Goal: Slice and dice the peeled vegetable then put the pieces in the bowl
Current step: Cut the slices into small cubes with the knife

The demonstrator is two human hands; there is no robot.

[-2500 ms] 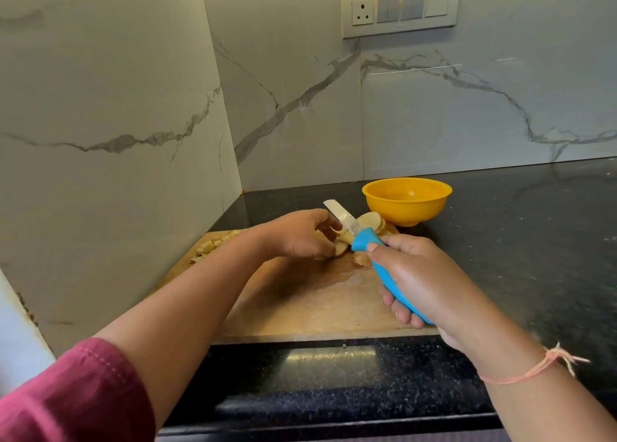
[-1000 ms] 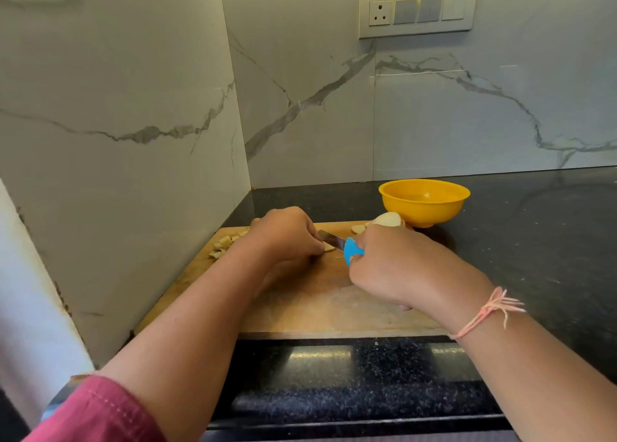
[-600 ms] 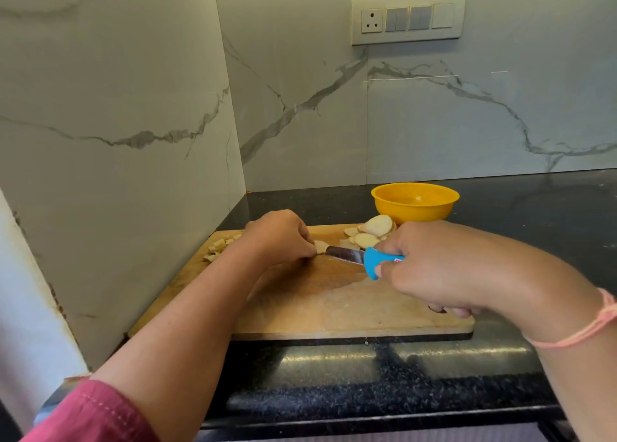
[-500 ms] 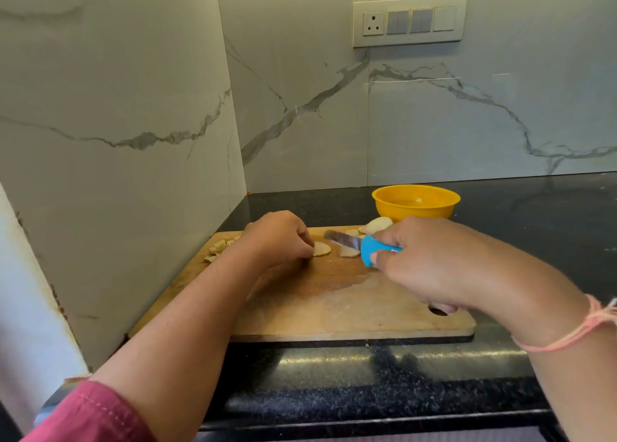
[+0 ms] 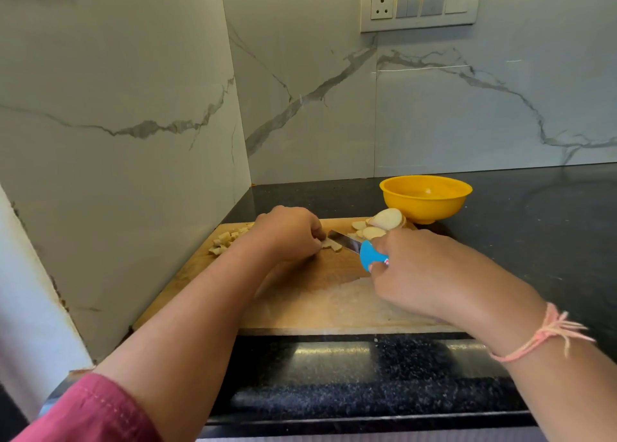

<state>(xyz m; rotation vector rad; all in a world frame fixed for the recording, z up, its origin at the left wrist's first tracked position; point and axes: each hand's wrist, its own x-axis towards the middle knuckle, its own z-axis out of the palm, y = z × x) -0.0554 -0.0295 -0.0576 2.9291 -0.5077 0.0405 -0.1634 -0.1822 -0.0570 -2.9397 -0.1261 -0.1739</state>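
A pale, domed end piece of peeled vegetable (image 5: pixel 387 218) rests at the far right of the cutting board (image 5: pixel 317 304), with flat round slices (image 5: pixel 372 232) just left of it. A cut slice (image 5: pixel 335 246) lies mid-board against the knife (image 5: pixel 347 242) blade. Small dice (image 5: pixel 227 239) are heaped at the far left. The yellow bowl (image 5: pixel 425 204) stands upright on the counter just beyond the end piece.

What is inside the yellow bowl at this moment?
Inside the yellow bowl only its bare inner wall shows, no pieces. Its near rim covers the lowest part.
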